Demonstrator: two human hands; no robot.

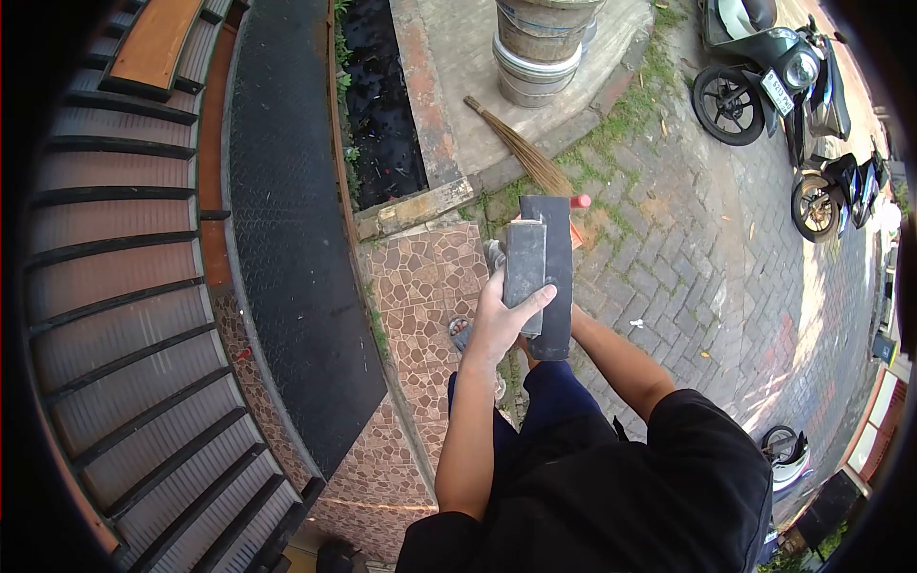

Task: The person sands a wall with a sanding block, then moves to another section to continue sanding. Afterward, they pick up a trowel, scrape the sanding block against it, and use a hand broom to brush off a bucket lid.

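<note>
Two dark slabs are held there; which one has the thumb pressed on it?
The smaller grey slab in front: the left hand lays its thumb across it. The longer black slab sits behind, sticking out above and below.

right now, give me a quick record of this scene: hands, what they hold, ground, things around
left hand: grips a grey block, thumb across its face
right hand: hidden behind the dark slab; only the forearm shows
block and slab: held upright, face to face
ground: brick paving, patterned tiles
nearby: broom, stacked buckets, two motorbikes, black ramp
helmet: lower right
</note>
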